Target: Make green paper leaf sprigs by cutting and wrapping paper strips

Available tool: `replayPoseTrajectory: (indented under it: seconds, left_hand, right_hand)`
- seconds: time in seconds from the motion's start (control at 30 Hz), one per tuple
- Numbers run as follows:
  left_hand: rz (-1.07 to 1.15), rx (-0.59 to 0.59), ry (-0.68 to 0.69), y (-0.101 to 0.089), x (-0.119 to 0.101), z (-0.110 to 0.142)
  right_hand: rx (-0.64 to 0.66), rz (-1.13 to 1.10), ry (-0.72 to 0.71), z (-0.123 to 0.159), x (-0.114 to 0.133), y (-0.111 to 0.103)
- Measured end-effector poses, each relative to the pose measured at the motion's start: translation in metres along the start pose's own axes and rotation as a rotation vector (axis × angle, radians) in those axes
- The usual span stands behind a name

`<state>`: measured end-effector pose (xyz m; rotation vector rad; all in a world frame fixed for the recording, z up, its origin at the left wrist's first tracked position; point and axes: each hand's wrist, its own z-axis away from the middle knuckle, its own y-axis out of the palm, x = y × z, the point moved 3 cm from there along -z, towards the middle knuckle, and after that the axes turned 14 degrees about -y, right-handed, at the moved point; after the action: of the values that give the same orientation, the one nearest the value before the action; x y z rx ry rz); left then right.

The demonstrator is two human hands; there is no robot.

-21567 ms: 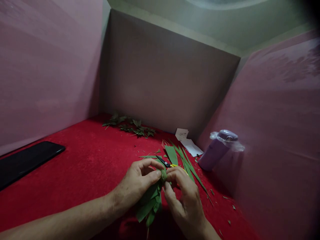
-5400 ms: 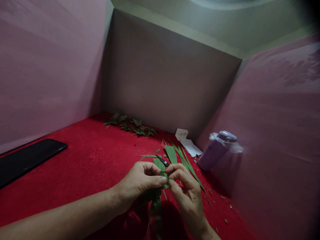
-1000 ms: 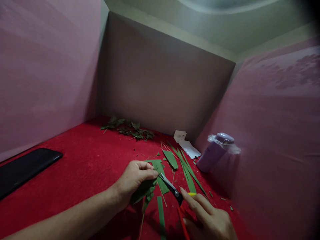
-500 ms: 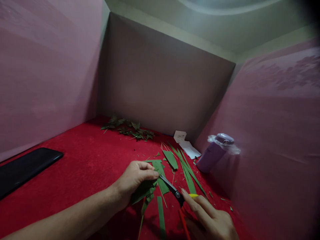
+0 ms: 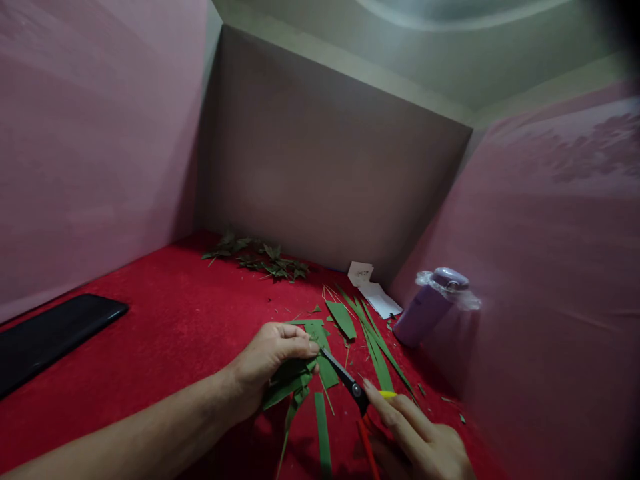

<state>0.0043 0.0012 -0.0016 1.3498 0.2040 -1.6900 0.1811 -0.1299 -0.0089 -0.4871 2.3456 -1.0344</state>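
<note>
At the left of the frame, a black phone (image 5: 63, 341) lies on the red-covered desk (image 5: 175, 320), cut off by the frame's edge. Leafy sprigs (image 5: 273, 261) spread near the back wall, upper left of centre. Right of centre sit two white papers (image 5: 381, 299) and, beside them, a leaning purple bottle (image 5: 423, 315) with clear plastic around its top. Long green blades (image 5: 380, 350) and a broad cut leaf (image 5: 341, 319) lie below the papers; another leaf piece (image 5: 328, 373) is under the scissors, and a green strip (image 5: 323, 433) lies at bottom centre.

The scissors (image 5: 356, 392) are in the lower centre, their long axis diagonal, tips to the upper left, yellow and red handles to the lower right. The right hand (image 5: 423, 437) holds them. The left hand (image 5: 275, 353) pinches a folded leaf bundle (image 5: 289, 387), which slants lower left, its stem running down the frame. The tips meet the left thumb's edge; whether they touch the bundle is hard to tell.
</note>
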Motion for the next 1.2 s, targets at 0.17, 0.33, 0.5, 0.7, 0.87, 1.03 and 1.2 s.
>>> replayPoseTrajectory:
  seconds: [0.17, 0.33, 0.5, 0.7, 0.87, 1.03, 1.2]
  left_hand:
    - [0.003, -0.003, -0.01, 0.0, 0.0, 0.0]
    - [0.009, -0.017, -0.009, 0.001, -0.001, 0.002]
    - [0.005, -0.019, 0.001, 0.001, 0.0, 0.0]
    - [0.013, -0.049, 0.003, 0.001, -0.002, 0.002]
    - [0.03, 0.022, 0.118, 0.004, -0.004, 0.005]
    - [-0.013, 0.026, 0.154, 0.006, -0.007, 0.009]
    - [-0.011, 0.012, 0.157, 0.006, -0.009, 0.009]
  right_hand:
    - [-0.002, -0.005, -0.006, -0.002, 0.002, 0.0]
    - [-0.005, -0.016, 0.027, -0.001, 0.004, 0.003]
    - [-0.012, 0.01, 0.033, 0.005, 0.006, 0.009]
    - [-0.046, -0.027, 0.201, 0.008, -0.005, 0.01]
    - [0.057, -0.076, 0.438, 0.004, -0.031, 0.024]
    - [0.202, -0.13, 0.515, -0.011, -0.051, 0.043]
    - [0.12, -0.142, 0.463, -0.038, -0.036, 0.031]
